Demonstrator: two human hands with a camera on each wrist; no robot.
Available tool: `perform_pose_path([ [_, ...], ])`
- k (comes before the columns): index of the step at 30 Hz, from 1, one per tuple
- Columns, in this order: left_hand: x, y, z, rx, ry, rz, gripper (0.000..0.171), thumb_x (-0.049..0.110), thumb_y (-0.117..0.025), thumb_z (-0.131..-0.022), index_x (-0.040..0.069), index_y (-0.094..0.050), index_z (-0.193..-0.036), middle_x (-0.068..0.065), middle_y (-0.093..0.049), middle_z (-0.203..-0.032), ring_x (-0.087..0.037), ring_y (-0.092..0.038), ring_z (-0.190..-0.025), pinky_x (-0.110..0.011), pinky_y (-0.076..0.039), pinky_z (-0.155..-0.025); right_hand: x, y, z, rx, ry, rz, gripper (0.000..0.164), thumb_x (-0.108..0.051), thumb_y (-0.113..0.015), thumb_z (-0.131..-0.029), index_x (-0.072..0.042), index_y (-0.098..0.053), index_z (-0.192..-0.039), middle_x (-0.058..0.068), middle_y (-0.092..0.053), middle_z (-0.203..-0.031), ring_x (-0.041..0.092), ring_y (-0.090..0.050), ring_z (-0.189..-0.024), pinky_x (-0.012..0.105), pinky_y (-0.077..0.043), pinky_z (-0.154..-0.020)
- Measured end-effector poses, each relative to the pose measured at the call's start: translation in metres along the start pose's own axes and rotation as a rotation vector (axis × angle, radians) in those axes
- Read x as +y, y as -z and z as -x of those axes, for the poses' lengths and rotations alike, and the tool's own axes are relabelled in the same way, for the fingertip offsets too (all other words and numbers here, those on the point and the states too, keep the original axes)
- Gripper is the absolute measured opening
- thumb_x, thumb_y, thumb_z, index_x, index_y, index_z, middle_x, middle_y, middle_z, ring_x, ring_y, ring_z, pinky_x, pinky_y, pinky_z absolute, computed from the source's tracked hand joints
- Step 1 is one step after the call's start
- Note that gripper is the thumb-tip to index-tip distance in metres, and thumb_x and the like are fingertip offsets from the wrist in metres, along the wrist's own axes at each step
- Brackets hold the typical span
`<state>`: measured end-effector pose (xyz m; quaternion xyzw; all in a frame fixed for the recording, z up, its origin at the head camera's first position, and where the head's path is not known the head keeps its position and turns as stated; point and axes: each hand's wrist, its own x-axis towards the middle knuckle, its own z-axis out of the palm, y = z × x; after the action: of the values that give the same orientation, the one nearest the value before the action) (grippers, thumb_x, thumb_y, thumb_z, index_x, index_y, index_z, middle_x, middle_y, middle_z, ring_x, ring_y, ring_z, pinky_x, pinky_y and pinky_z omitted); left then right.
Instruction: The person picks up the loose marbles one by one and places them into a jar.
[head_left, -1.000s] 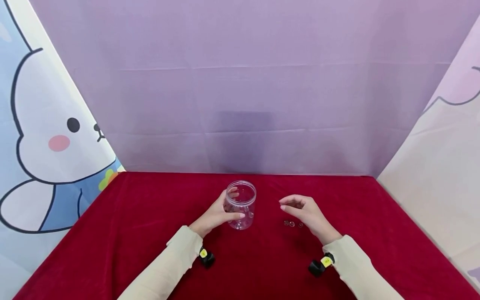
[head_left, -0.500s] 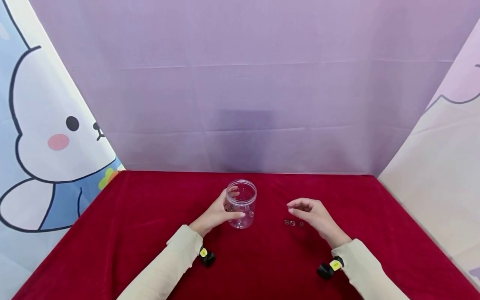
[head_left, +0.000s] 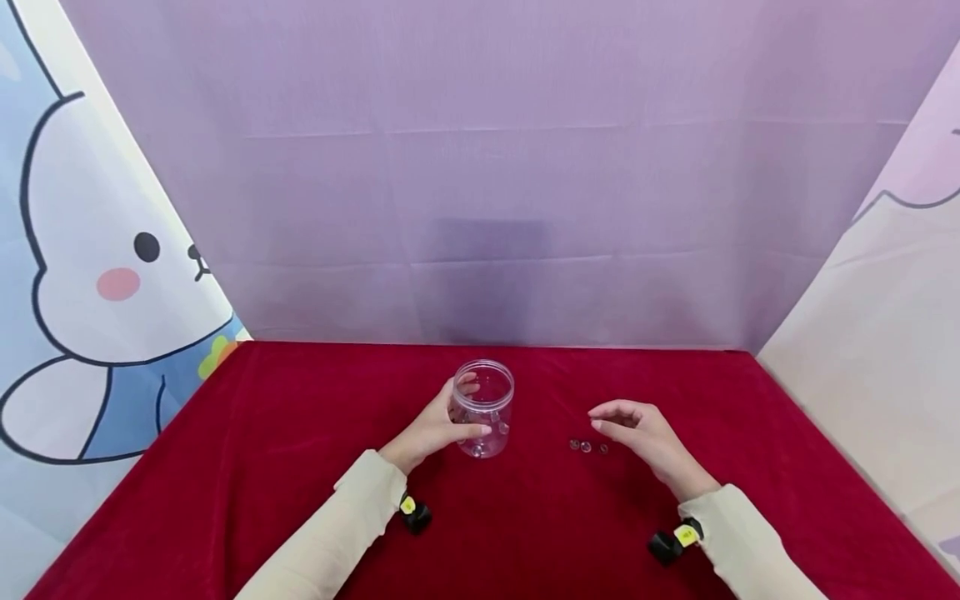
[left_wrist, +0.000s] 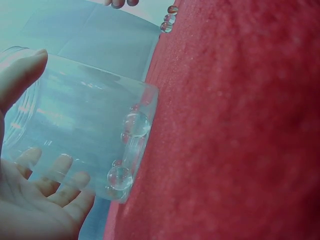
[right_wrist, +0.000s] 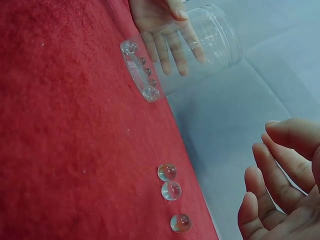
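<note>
My left hand [head_left: 429, 432] grips a clear plastic jar [head_left: 492, 408], thumb on the near side and fingers around the far side. The jar stands upright on the red cloth, its threaded mouth uncovered. Inside, several clear glass marbles [left_wrist: 120, 177] lie at the bottom. To the right of the jar, three clear marbles [head_left: 586, 447] rest in a loose row, two close together and one a little apart. Just above and right of that row hovers my right hand [head_left: 641, 433]. Its fingers are loosely bent, and the right wrist view shows nothing between thumb and fingers.
Red cloth [head_left: 300, 467] covers the table. A purple fabric backdrop [head_left: 480, 167] rises behind it, and printed side panels [head_left: 112, 333] stand left and right. Each wrist carries a small black camera [head_left: 666, 546].
My right hand has drawn away to the right and slightly toward me, from above the left marbles to beyond the rightmost one. The left hand and jar stay put.
</note>
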<state>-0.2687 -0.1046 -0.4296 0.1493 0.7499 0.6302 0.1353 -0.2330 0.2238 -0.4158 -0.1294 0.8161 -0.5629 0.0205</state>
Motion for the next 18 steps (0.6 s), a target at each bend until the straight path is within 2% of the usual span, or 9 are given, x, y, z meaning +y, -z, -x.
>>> perform_pose_path([
  [2,0.002,0.000,0.001,-0.008,0.007,0.005,0.085,0.012,-0.075,-0.080,0.017,-0.024,-0.147,-0.013,-0.031,-0.149,-0.029,-0.038,-0.130,-0.048,-0.039,-0.102,0.001,0.001,0.001,0.000,-0.004,-0.004,0.035,-0.018,-0.068,-0.087,0.006,-0.062,-0.112,0.020,-0.064,-0.106,0.024,-0.061,-0.087,0.032,-0.051,-0.075],
  [9,0.029,-0.003,0.016,-0.034,0.000,-0.004,0.082,0.011,-0.073,-0.081,0.011,-0.023,-0.146,-0.018,-0.031,-0.147,-0.033,-0.038,-0.130,-0.047,-0.040,-0.101,0.006,0.005,0.002,0.015,-0.008,-0.007,0.035,-0.016,-0.069,-0.086,0.008,-0.062,-0.111,0.018,-0.066,-0.102,0.020,-0.061,-0.083,0.030,-0.051,-0.072],
  [18,0.026,-0.003,0.014,-0.029,-0.001,-0.001,0.081,0.009,-0.072,-0.081,0.014,-0.024,-0.146,-0.016,-0.031,-0.148,-0.030,-0.036,-0.131,-0.050,-0.036,-0.104,0.012,0.012,0.005,0.031,-0.048,0.001,0.035,-0.016,-0.068,-0.086,0.009,-0.062,-0.111,0.014,-0.068,-0.099,0.018,-0.060,-0.082,0.028,-0.050,-0.070],
])
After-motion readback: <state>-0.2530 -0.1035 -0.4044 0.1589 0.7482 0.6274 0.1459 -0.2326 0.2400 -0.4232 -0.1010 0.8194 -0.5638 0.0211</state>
